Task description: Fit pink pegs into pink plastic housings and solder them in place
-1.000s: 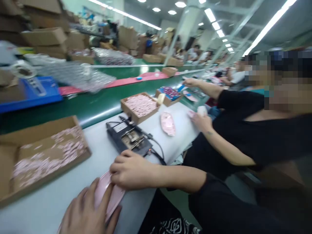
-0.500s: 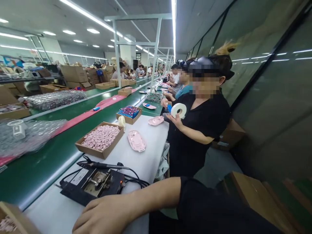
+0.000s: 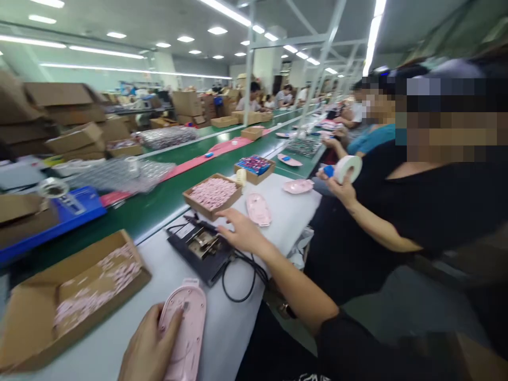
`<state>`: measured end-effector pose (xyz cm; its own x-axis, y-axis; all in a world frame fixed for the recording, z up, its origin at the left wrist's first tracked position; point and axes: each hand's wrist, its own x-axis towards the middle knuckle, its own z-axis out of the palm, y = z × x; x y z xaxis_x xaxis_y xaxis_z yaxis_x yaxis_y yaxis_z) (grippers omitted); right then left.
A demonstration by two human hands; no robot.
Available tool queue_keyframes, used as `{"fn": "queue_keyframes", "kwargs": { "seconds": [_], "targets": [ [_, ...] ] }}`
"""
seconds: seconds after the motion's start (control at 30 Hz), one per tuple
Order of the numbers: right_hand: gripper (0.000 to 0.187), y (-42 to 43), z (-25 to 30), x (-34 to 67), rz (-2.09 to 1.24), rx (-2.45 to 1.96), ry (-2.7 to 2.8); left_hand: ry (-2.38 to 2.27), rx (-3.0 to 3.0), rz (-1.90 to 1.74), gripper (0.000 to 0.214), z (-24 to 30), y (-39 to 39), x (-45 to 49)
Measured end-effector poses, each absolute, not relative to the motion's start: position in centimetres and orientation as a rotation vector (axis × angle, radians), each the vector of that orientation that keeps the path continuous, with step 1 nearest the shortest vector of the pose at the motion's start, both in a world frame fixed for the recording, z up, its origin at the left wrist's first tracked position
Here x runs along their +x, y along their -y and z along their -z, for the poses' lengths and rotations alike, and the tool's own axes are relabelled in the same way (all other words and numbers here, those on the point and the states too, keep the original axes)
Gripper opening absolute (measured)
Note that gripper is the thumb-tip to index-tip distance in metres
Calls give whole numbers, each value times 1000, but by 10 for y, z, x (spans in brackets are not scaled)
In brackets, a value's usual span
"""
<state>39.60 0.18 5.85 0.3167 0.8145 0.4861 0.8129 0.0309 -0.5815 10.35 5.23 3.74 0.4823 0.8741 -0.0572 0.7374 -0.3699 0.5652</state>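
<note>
My left hand (image 3: 153, 344) grips a pink plastic shell (image 3: 186, 323) by its left edge, thumb lying over the open inner side. Small screw posts and a little metal piece show inside the shell. My right hand (image 3: 242, 233) hovers over the right side of a black soldering station (image 3: 204, 251), thumb and forefinger apart. The iron's pen-shaped handle is mostly hidden behind that hand. Just past my right fingers lies another pink shell (image 3: 259, 209), beside a cardboard tray of small pink parts (image 3: 212, 193).
At left stands a cardboard box (image 3: 130, 275) with more small pink parts. A black cable (image 3: 238, 300) loops off the station. Behind is a green conveyor (image 3: 166, 198) with a blue tray (image 3: 85, 206). On the right, a co-worker holds a white tape roll (image 3: 349, 168).
The view has swung left and down. My right hand has moved up from the near table to the soldering station. My left hand, holding the pink shell, has come into view.
</note>
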Motion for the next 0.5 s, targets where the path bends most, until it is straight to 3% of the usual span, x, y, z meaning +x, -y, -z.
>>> {"fn": "queue_keyframes", "kwargs": {
  "seconds": [0.1, 0.2, 0.37, 0.5],
  "targets": [
    [47, -6, -49, 418, -217, -1766, 1526, -1296, 1860, -382, 47, -31, -59, 94],
    [38, -13, -45, 426, -362, -1766, 1645, -1254, 1652, -498, 59, -24, -60, 92],
    [23, -30, -43, 432, -563, -1698, 1799, -1257, 1662, -634, 42, -17, -50, 94],
    [23, -32, -41, 442, -627, -1558, 1787, -1296, 1597, -621, 36, -13, -45, 95]
  ]
}}
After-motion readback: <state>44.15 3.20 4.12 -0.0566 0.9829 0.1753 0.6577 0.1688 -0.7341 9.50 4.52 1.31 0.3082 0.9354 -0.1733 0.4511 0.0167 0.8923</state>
